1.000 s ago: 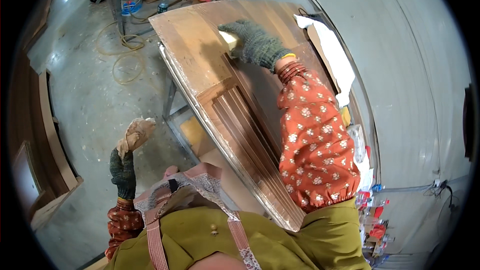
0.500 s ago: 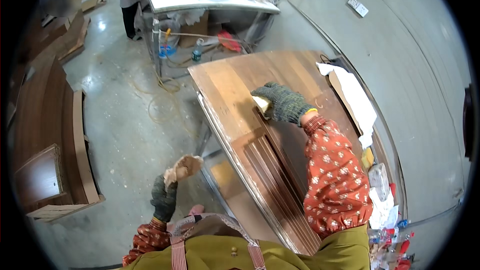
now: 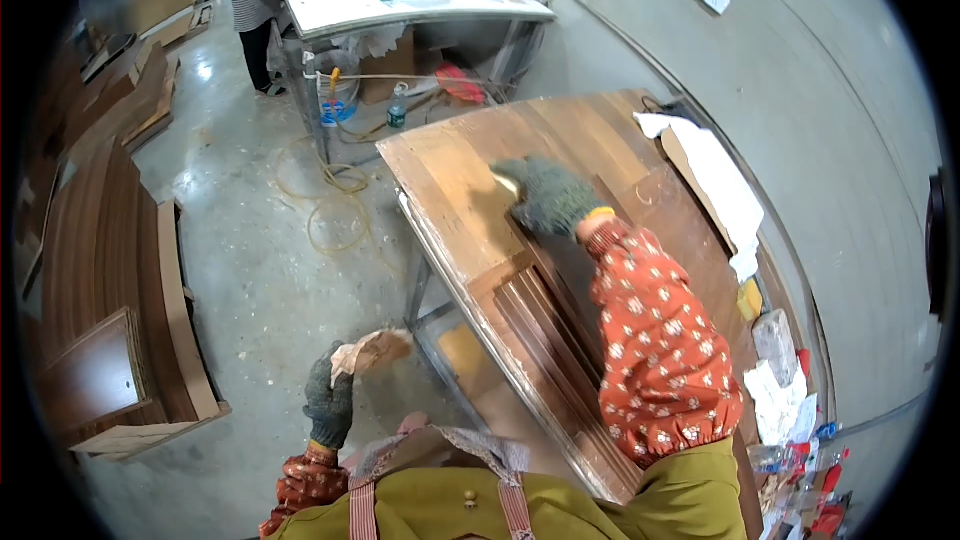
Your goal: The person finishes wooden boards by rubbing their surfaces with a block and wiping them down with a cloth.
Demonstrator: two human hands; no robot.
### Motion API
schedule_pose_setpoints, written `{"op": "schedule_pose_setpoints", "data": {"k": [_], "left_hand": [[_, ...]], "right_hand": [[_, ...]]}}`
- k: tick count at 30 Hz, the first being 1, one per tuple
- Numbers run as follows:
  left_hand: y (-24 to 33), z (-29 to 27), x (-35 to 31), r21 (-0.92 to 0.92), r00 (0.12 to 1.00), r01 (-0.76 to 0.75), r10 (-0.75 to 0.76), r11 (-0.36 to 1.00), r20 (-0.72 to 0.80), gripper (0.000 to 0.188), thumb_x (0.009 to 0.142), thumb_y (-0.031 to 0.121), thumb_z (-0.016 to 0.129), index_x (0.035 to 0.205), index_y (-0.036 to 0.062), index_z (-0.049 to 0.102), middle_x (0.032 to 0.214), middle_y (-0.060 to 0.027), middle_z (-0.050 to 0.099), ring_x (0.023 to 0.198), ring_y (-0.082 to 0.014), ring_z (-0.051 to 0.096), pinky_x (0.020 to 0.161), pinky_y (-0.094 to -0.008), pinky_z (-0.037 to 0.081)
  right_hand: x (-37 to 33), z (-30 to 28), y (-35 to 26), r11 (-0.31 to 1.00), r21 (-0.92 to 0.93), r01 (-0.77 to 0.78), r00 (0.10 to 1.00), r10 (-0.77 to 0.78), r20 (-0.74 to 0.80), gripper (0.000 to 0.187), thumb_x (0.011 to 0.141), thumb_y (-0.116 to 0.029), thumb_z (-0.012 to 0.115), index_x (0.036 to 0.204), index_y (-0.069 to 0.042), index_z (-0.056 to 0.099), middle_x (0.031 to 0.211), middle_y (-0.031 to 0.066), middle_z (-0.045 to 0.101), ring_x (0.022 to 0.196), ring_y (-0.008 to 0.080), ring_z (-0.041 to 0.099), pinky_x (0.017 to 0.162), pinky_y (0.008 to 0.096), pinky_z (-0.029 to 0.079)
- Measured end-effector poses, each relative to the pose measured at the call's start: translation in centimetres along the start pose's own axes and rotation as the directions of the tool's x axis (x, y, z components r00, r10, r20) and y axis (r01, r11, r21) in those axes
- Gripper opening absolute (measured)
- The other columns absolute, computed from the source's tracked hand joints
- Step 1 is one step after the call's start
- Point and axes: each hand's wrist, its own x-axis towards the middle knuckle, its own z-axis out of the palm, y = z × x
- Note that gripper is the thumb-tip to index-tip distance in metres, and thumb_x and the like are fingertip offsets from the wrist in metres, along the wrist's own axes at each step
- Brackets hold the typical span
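Note:
My right hand (image 3: 552, 197), in a dark green knitted glove, presses down on a brown wooden panel (image 3: 590, 135). Its fingers are closed around a pale piece (image 3: 506, 182) that looks like a sponge or pad; most of it is hidden under the glove. Nearer to me on the same work surface lies a grooved dark brown wooden piece (image 3: 548, 325), below that hand. My left hand (image 3: 328, 402), gloved alike, hangs low to the left of the bench. Pinched in it is a crumpled tan rag (image 3: 368, 353), held above the floor.
White paper or cloth (image 3: 705, 170) lies on the panel's right edge, with a yellow sponge (image 3: 749, 300) by the wall. Brown boards (image 3: 100, 260) stand at left. A hose (image 3: 340, 225) loops on the floor. Beyond is a cluttered white table (image 3: 420, 8) with a person (image 3: 255, 15) beside it.
My right hand has slid slightly left across the panel with the pale piece. The rag in my left hand hangs a little lower, and the view has shifted slightly.

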Motion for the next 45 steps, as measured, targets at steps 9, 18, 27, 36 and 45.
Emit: {"op": "schedule_pose_setpoints", "data": {"k": [9, 18, 27, 36, 45], "left_hand": [[2.1, 1.0, 1.3, -0.071, 0.991, 0.011, -0.002, 0.997, 0.135, 0.029, 0.092, 0.011, 0.054, 0.119, -0.0004, 0.056, 0.113, -0.0154, 0.062, 0.102, -0.0269, 0.059, 0.091, -0.0364, 0.045], [-1.4, -0.2, 2.4, -0.200, 0.978, 0.205, -0.197, 0.958, 0.062, 0.040, 0.092, 0.014, 0.054, 0.128, -0.0031, 0.049, 0.126, -0.0133, 0.055, 0.111, -0.0214, 0.053, 0.096, -0.0330, 0.042], [4.3, 4.1, 14.5, -0.135, 0.998, -0.059, 0.058, 0.989, -0.011, 0.037, 0.095, 0.018, 0.054, 0.126, -0.0017, 0.051, 0.122, -0.0094, 0.057, 0.105, -0.0169, 0.053, 0.091, -0.0298, 0.043], [17.7, 12.3, 18.2, -0.098, 0.732, -0.640, 0.644, 0.762, 0.224, 0.033, 0.092, 0.010, 0.052, 0.124, -0.0002, 0.053, 0.123, -0.0137, 0.058, 0.109, -0.0270, 0.055, 0.094, -0.0343, 0.043], [26.1, 24.3, 11.9, -0.466, 0.079, -0.813, 0.858, 0.350, 0.507, 0.037, 0.084, 0.012, 0.058, 0.120, 0.0055, 0.058, 0.122, -0.0125, 0.058, 0.113, -0.0324, 0.051, 0.099, -0.0413, 0.038]], "right_hand": [[-1.8, 0.9, 0.5, 0.997, 0.062, 0.048, 0.980, -0.035, -0.197, 0.049, 0.080, -0.027, 0.060, 0.127, -0.018, 0.053, 0.119, 0.0170, 0.056, 0.111, 0.0353, 0.053, 0.096, 0.0425, 0.041], [-18.9, 1.8, 0.8, 0.991, 0.123, 0.056, 0.977, -0.029, -0.212, 0.052, 0.075, -0.018, 0.062, 0.126, -0.019, 0.055, 0.115, 0.0153, 0.057, 0.105, 0.0345, 0.055, 0.091, 0.0432, 0.045], [-39.5, 2.8, -1.7, 0.883, 0.060, -0.465, 0.847, 0.464, -0.259, 0.046, 0.078, -0.018, 0.070, 0.122, -0.023, 0.059, 0.118, 0.0131, 0.059, 0.106, 0.0300, 0.058, 0.089, 0.0410, 0.048], [-52.3, 6.4, -3.3, 0.277, 0.695, -0.663, -0.031, 0.918, -0.395, 0.067, 0.067, -0.021, 0.084, 0.123, -0.003, 0.051, 0.113, 0.0105, 0.059, 0.100, 0.0154, 0.058, 0.084, 0.0297, 0.050], [-40.6, 7.2, -5.5, 0.636, 0.262, -0.726, 0.298, 0.635, -0.713, 0.064, 0.073, -0.024, 0.076, 0.128, -0.006, 0.048, 0.112, 0.0209, 0.056, 0.102, 0.0331, 0.058, 0.083, 0.0413, 0.051]]}}
